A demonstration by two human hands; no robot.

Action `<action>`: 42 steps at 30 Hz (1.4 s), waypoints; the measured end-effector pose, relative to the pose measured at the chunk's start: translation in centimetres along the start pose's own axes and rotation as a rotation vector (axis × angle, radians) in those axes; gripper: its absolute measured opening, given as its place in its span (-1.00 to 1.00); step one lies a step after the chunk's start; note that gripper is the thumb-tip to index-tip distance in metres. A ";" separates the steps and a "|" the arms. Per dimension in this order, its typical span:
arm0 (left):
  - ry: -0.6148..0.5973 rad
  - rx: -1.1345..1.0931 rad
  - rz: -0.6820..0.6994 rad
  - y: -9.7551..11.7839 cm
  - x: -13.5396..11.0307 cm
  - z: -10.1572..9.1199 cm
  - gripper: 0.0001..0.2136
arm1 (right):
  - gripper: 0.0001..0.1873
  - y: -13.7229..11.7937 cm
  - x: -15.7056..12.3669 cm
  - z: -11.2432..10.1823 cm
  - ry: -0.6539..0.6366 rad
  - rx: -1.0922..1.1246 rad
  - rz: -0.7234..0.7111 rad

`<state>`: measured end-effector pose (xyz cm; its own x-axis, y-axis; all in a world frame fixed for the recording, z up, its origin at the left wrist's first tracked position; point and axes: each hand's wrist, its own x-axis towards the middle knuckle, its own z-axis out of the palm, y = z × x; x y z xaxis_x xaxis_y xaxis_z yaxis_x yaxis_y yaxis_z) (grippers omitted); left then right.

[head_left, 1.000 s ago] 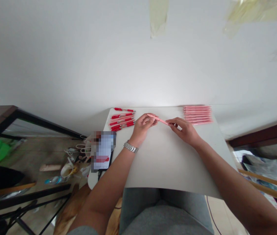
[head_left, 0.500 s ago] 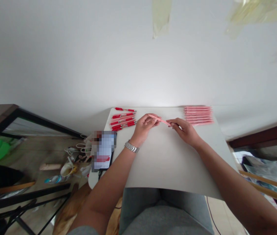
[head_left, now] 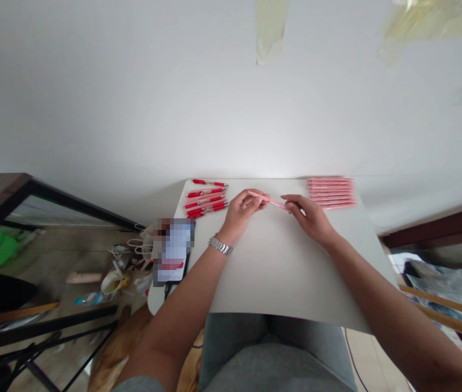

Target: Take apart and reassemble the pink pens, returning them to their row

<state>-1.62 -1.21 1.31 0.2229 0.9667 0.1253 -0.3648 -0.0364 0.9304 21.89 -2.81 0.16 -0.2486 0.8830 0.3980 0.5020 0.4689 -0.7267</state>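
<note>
A slim pink pen (head_left: 258,195) lies nearly level over the middle of the white table, slanting down to the right. My left hand (head_left: 242,211), with a metal watch on its wrist, is closed on the pen's left part between thumb and fingers. At the other end, my right hand (head_left: 308,215) has its thumb and curled fingers on the pen, while its index finger sticks out above it. A thin, pale section shows between the two hands. Part of the pen's right end is hidden by my right fingers.
Several red pens (head_left: 206,200) lie at the table's back left. A row of pink pens (head_left: 331,192) sits at the back right. A phone (head_left: 176,250) with a blurred screen rests on the left edge, a cable at its lower end. The wall (head_left: 231,109) stands directly behind the table (head_left: 279,272).
My right index finger has lifted off the pen and straightened, and more of the pen's thin section shows. My left hand has hardly moved.
</note>
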 end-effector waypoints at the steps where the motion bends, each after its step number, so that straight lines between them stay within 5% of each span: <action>1: 0.010 -0.011 0.005 0.0 0.1 -0.1 -0.71 | -0.66 0.0 0.0 -0.1 0.013 -0.007 -0.009; 8: 0.121 -0.084 0.027 -0.3 0.7 -0.8 -0.71 | -0.62 -0.1 0.1 -0.3 0.092 -0.050 -0.083; 14: 0.134 -0.100 0.025 -0.4 0.8 -0.8 -0.72 | -0.79 -0.1 0.2 -0.4 0.160 -0.069 -0.058; 42: 0.080 -0.101 -0.003 0.2 0.4 -0.6 -0.72 | -0.65 0.2 0.0 -0.6 0.096 -0.079 -0.016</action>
<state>-2.14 -0.72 1.37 0.1524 0.9841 0.0910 -0.4542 -0.0120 0.8908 22.45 -2.67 0.32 -0.1783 0.8678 0.4638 0.5632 0.4765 -0.6751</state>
